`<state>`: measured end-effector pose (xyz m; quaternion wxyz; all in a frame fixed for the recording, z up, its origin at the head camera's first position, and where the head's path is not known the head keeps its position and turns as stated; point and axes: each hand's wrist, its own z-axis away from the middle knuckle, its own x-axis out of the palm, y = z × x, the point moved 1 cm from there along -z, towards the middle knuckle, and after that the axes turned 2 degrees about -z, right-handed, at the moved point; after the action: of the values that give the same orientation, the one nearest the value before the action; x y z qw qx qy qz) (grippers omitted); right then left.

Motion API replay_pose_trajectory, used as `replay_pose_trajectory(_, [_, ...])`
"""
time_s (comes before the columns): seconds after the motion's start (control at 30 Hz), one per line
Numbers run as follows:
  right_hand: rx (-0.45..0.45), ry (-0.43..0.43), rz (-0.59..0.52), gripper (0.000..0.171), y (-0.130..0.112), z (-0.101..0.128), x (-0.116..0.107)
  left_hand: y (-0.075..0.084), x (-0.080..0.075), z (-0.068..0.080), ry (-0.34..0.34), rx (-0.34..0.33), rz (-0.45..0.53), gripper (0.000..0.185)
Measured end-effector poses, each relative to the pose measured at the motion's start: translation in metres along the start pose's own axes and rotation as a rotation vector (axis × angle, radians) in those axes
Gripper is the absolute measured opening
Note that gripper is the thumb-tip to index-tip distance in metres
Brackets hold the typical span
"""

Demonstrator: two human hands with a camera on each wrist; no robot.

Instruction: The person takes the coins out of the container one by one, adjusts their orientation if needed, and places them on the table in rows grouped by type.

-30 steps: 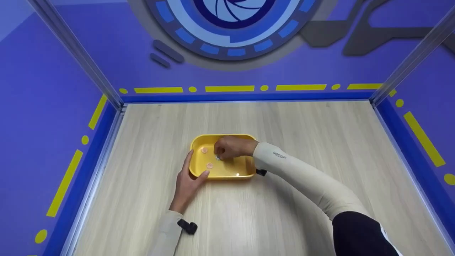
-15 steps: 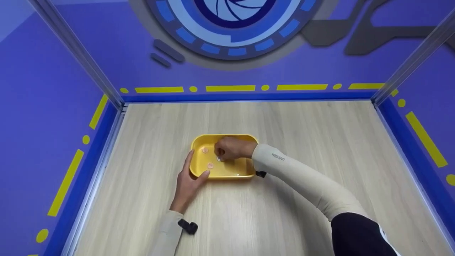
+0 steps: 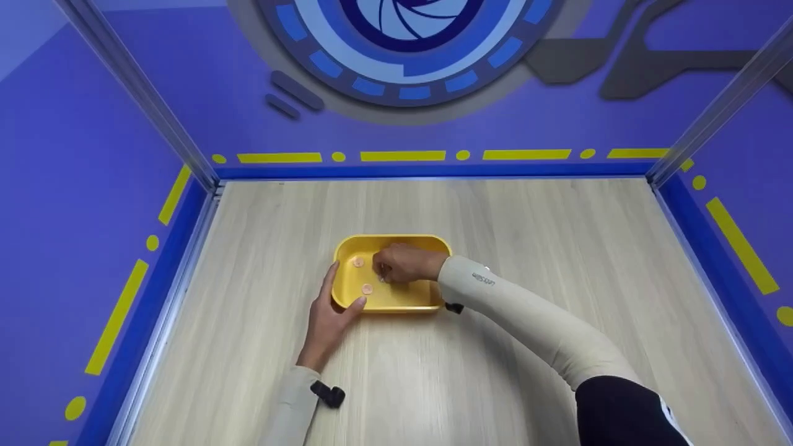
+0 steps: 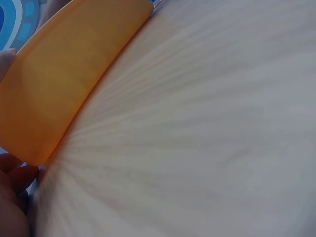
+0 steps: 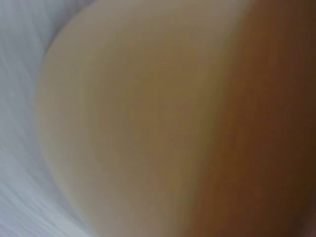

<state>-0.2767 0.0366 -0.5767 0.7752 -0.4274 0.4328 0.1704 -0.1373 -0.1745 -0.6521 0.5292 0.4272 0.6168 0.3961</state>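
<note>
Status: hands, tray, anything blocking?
Left hand cups yellow tray. Right hand inside, fingers curled at silvery piece, grip unclear. Two coppery discs uncovered. Right hand hides some tray floor.

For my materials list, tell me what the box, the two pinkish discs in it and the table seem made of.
Box: probably plastic, smooth with a soft gloss; even colour, rounded corners and no visible grain.
Discs: perhaps copper-toned metal or plastic; too small to settle material or finish.
Table: wood or wood-look laminate, low sheen; pale streaky grain.
</note>
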Motion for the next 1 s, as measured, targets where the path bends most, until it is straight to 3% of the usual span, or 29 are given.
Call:
replay_pose_trajectory(0.17, [0.005,0.015,-0.008,0.012,-0.001,0.004,0.002,-0.001,0.002,-0.001,0.005,0.004,0.026,0.096])
replay_pose_trajectory(0.43, [-0.059,0.038,-0.059,0.007,-0.003,0.019,0.002,-0.001,0.004,0.001,0.000,-0.012,0.006,0.097])
replay_pose_trajectory(0.73, [-0.079,0.156,-0.169,0.007,0.004,0.047,-0.009,0.001,0.001,0.001,0.006,-0.017,-0.025,0.098])
replay_pose_trajectory(1.0, [-0.081,0.235,-0.190,0.005,0.010,0.075,-0.015,0.002,0.000,0.000,0.007,-0.011,-0.032,0.099])
